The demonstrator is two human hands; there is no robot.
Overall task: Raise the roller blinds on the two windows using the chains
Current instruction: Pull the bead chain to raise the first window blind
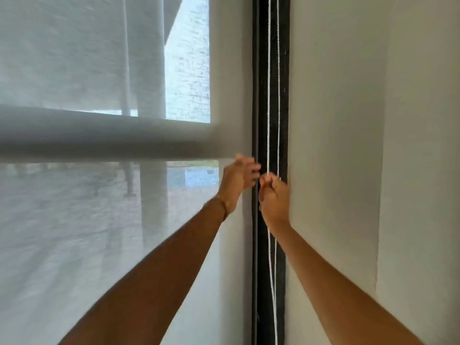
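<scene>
White bead chain [268, 95] hangs in two strands down the dark window frame [260, 70]; my right hand [273, 197] is fisted around it. Just left of the chain, my left hand [236, 183] is loosely spread, gripping nothing, against the sheer roller blind [99, 220].

There is one view, from a wide-angle camera on the person's head. It faces forward and slightly up along both outstretched forearms toward a window, close to it. The left hand [237, 181] and right hand [273, 197] sit near the middle of the picture, at the dark frame strip [263, 95] between blind [99, 220] and wall [348, 145].
</scene>
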